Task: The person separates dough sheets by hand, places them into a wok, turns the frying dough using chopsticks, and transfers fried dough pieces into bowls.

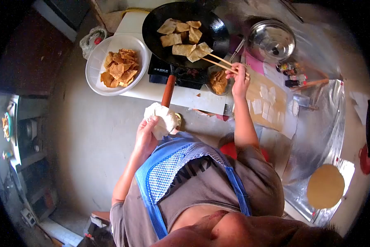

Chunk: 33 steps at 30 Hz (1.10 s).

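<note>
My right hand (239, 78) grips a pair of wooden chopsticks (220, 61). Their far ends meet a pale, flat dough piece (199, 50) at the near side of a black wok (218, 36). Several similar pieces (171, 39) lie in the wok, lightly browned. A bunched white cloth (163, 117) is in my closed left hand (146, 133), at the end of the wok's wooden handle (168, 91). The cloth hides whether the fingers hold the handle through it. Beneath the wok is a black electric cooker (160, 70).
Browned crisp pieces (120, 68) fill part of a white basket (93, 68) at left. More sit in a small bowl (218, 82) by my right hand. At right are a board (254, 87) with pale cut pieces (267, 109), a shiny lid (271, 39) and bottles (295, 79).
</note>
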{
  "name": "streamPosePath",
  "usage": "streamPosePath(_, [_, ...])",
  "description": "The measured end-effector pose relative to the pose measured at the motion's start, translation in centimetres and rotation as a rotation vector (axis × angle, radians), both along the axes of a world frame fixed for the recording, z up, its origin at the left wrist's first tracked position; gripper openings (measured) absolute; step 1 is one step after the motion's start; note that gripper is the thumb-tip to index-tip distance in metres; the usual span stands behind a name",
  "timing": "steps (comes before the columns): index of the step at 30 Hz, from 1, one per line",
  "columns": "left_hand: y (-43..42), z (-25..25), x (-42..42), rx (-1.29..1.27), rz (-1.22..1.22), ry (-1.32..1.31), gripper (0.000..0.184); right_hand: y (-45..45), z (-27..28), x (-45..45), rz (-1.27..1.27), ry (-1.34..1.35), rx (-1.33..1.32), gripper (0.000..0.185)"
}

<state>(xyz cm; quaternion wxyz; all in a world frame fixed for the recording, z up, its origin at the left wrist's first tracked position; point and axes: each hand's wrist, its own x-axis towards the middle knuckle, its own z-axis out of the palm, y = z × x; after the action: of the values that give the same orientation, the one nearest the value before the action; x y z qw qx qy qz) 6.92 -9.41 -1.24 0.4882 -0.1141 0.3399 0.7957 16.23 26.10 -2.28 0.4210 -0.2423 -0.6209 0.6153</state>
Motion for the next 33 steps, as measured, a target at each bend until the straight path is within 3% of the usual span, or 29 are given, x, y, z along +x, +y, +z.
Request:
streamPosePath(7, [0.7,1.5,-0.3,0.055,-0.077,0.109,0.031,0.9,-0.4,-1.1,-0.091,0.123,0.011,0.028])
streamPosePath(9, [1.3,1.3,0.2,0.072,-0.053,0.095,0.032,2.5,-0.5,-1.7,-0.113,-0.028,0.192,0.028])
streamPosePath(11, [2.1,1.4,0.8,0.058,-0.032,0.11,0.033,4.5,-0.8,-3.0,-0.062,0.005,0.177,0.026])
streamPosePath(14, [3.3,0.4,2.0,0.059,0.033,0.102,0.034,6.7,-0.5,-5.3,-0.095,-0.12,0.361,0.023])
streamPosePath(22, [7.1,0.4,4.7,-0.037,0.079,0.139,0.037,14.2,-3.4,-12.1,0.217,-0.23,0.903,0.019])
streamPosePath(27, [9.3,1.2,5.6,-0.065,0.074,0.186,0.041,17.1,-4.8,-13.9,0.183,-0.297,0.792,0.023])
streamPosePath(29, [10.2,0.8,6.0,-0.16,0.092,0.205,0.048,18.7,-6.1,-14.4,0.021,-0.293,0.634,0.024])
streamPosePath(30, [10.5,0.5,6.2,-0.18,0.093,0.203,0.049,18.0,-5.1,-13.6,0.022,-0.153,0.345,0.028])
streamPosePath(31, [10.8,0.4,6.3,-0.186,0.087,0.193,0.049,18.2,-4.5,-12.8,0.021,-0.165,0.338,0.028])
streamPosePath(33, [11.1,0.2,6.5,-0.171,0.076,0.212,0.05,18.4,-4.2,-11.6,-0.038,-0.023,-0.026,0.029])
